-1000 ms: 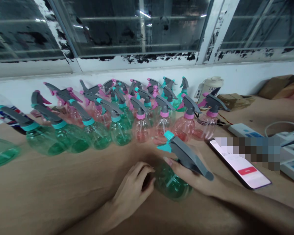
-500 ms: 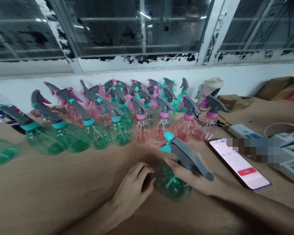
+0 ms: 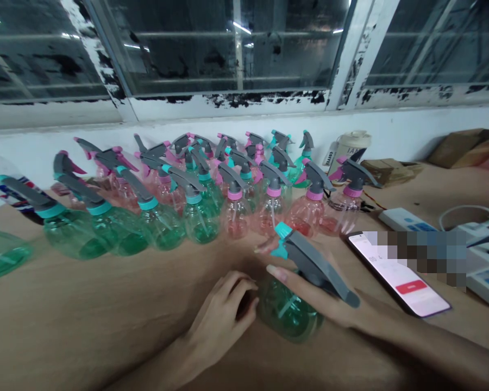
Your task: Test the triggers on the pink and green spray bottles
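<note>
A green clear spray bottle (image 3: 292, 315) stands close to me on the table, with a grey trigger head (image 3: 315, 263) and a turquoise nozzle and trigger. My right hand (image 3: 309, 288) is wrapped round its neck below the head, thumb stretched along the near side and other fingertips showing beyond the trigger. The collar is mostly hidden by this hand. Just left of the bottle, my left hand (image 3: 224, 309) rests on the table, fingers loosely curled and thumb apart from them. Its fingertips are near the bottle's side; I cannot tell whether they touch.
Rows of green spray bottles (image 3: 201, 225) and pink spray bottles (image 3: 236, 220) stand along the wall. On the right lie a lit phone (image 3: 395, 271), a white power strip (image 3: 407, 217) and cardboard (image 3: 391, 169). A coffee cup (image 3: 352, 146) stands at the back.
The held spray bottle has shifted slightly right and towards me. My right thumb reaches further left past the neck, and the trigger has moved a little right. My left hand is nearly still.
</note>
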### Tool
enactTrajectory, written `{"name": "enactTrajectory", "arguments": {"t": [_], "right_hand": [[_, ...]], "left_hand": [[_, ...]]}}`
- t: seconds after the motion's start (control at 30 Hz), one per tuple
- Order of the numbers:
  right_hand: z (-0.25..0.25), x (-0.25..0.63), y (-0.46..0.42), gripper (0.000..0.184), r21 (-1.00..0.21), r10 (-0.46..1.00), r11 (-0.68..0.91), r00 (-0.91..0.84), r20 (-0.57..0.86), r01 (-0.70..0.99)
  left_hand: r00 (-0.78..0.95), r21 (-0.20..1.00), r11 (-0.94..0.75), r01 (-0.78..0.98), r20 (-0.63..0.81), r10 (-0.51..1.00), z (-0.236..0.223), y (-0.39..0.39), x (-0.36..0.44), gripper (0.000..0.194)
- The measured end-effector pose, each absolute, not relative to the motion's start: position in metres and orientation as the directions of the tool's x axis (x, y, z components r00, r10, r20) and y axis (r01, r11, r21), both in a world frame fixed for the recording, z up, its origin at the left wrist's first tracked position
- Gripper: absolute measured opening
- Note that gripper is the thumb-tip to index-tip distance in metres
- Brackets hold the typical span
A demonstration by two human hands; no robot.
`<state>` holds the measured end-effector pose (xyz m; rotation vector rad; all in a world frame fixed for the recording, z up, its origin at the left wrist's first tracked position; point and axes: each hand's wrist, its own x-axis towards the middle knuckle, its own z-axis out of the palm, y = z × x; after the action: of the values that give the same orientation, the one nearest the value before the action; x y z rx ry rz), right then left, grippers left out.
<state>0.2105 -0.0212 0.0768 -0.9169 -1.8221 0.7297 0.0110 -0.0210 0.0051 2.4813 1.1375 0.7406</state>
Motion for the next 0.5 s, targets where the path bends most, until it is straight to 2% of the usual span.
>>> {"name": "enactTrajectory", "arguments": {"t": [0.07,0.23,0.5], "right_hand": [[0.0754,0.2105,-0.0195,0.020,-0.778,0.829,0.554,-0.285,0.482,0.297],[0.0719,0.2109,-0.0182,0.008,-0.760,0.834,0.551,-0.275,0.479,0.346],[0.0780,0.2078,-0.0189,0.010,-0.726,0.825,0.565,-0.244,0.510,0.392]], "left_hand": [[0.544,0.479,-0.634,0.607,0.331,0.771,0.0048,-0.0209,0.0113,0.015],[0.547,0.500,-0.617,0.607,0.301,0.782,0.0047,-0.0202,0.0117,0.016],[0.540,0.490,-0.625,0.608,0.321,0.778,0.0042,-0.0205,0.0115,0.017]]}}
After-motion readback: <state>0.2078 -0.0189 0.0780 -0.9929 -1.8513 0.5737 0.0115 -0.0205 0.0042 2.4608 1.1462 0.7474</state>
